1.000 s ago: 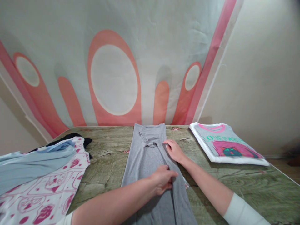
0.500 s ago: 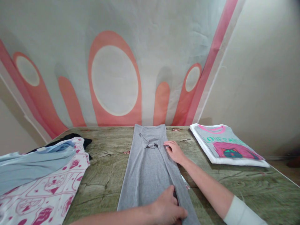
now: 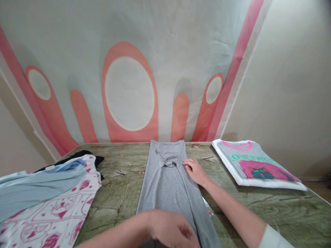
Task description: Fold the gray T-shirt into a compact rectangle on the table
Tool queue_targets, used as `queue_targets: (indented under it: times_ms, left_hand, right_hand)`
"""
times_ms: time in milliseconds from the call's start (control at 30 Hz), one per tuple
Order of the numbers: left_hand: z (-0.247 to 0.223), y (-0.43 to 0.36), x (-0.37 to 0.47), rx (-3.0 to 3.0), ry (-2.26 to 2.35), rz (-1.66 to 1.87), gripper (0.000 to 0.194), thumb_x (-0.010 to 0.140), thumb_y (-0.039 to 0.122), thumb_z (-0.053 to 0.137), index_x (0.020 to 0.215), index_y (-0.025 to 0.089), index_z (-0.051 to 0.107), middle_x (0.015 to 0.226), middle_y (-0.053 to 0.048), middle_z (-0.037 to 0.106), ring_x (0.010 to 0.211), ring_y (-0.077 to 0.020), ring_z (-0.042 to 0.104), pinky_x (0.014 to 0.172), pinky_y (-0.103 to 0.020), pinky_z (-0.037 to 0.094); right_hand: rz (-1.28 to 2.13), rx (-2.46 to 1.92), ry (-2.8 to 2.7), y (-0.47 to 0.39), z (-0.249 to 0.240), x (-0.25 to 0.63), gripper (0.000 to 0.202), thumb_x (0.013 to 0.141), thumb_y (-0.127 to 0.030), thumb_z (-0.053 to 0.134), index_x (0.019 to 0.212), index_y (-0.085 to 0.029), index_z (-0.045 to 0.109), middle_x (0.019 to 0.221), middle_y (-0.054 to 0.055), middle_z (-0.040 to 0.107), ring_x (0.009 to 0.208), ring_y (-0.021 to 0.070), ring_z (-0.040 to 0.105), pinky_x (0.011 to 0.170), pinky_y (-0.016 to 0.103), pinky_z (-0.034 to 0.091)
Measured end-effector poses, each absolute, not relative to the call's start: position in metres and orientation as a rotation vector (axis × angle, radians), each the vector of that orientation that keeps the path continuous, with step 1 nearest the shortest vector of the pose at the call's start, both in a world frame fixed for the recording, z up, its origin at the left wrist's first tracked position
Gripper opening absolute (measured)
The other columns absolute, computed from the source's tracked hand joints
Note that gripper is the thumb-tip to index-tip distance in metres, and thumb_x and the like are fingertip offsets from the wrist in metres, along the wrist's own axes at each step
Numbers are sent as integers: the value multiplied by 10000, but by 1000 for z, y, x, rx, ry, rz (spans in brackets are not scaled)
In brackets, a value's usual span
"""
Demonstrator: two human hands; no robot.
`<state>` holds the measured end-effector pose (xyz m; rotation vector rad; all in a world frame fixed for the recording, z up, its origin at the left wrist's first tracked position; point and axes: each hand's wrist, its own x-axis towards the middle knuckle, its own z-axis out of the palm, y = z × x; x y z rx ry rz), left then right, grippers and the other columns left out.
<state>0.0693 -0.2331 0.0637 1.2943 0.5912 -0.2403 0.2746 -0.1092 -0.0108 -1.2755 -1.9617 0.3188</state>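
- Left hand (image 3: 172, 230) bare, no rings showing, forearm uncovered.
- Right hand (image 3: 197, 171) bare too, forearm uncovered up to a pale, off-white sleeve (image 3: 274, 238) at the elbow.

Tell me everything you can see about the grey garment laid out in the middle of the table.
The long grey knit garment lies flat on the green wood-grain table, folded into a narrow strip running from the far edge toward the camera. A thin strap loops near its top. The right hand rests flat on its right edge; the left hand presses its near end.
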Motion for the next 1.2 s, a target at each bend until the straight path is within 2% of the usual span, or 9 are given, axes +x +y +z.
queue_targets:
  times_ms: [133,333,467,567,667,800,967,1067,1200]
  left_hand:
    - [77,-194,61,1320,739,27,352,709,467,638,887,167,593,760,-39,636,643,-138,615,614,-242,441]
    - [63,-160,58,1751,986,497,184,728,286,588,844,152,635,722,-21,634,666,-140,576,606,-205,412]
    - [54,-162,61,1868,929,512,164,741,254,561,847,176,659,766,-17,647,701,-151,577,638,-208,420]
    - [52,-165,61,1894,922,464,182,744,240,545,873,175,657,789,-24,652,714,-160,584,643,-218,431]
    - [56,-166,57,1903,915,402,218,750,240,535,922,165,647,841,-35,656,749,-166,592,668,-228,441]
    - [64,-164,52,1870,870,332,248,764,256,529,959,143,634,876,-49,654,794,-171,593,703,-237,446]
    - [64,-157,52,1839,820,333,250,775,278,531,958,145,637,873,-47,651,801,-166,585,721,-241,443]
    - [54,-153,53,1810,814,347,256,775,296,539,962,152,638,882,-47,653,792,-159,580,708,-238,441]
    - [38,-147,50,1688,788,384,259,764,309,557,954,149,630,857,-40,643,746,-132,570,677,-224,436]
  right_hand:
    - [295,-1285,-1957,-110,-7,276,258,770,-104,462,938,-172,645,1017,82,637,995,198,536,921,384,377]
    - [228,-1256,-2008,-95,21,248,238,788,-175,504,999,-153,611,1008,82,631,991,189,532,920,333,371]
    - [242,-1350,-2074,-75,36,205,359,760,-288,573,1084,-134,576,1083,102,602,1046,203,513,922,317,366]
    - [240,-1594,-2115,-61,38,177,428,707,-392,626,1025,-105,613,1048,146,611,1022,251,532,879,336,392]
    - [187,-1744,-2116,-50,34,162,327,712,-326,615,916,-73,654,992,198,618,985,291,550,832,358,411]
    - [132,-1782,-2073,-43,32,160,259,712,-176,571,938,-78,652,1001,208,617,978,298,562,802,360,418]
    - [157,-1803,-2039,-35,30,164,231,702,-141,545,897,-99,661,987,198,634,934,292,588,738,344,428]
    - [235,-1794,-2030,-29,28,170,181,698,-136,540,822,-111,670,936,177,661,870,258,612,709,309,423]
    - [383,-1776,-2030,-18,23,181,155,714,-151,519,748,-141,670,782,90,695,727,181,626,612,237,401]
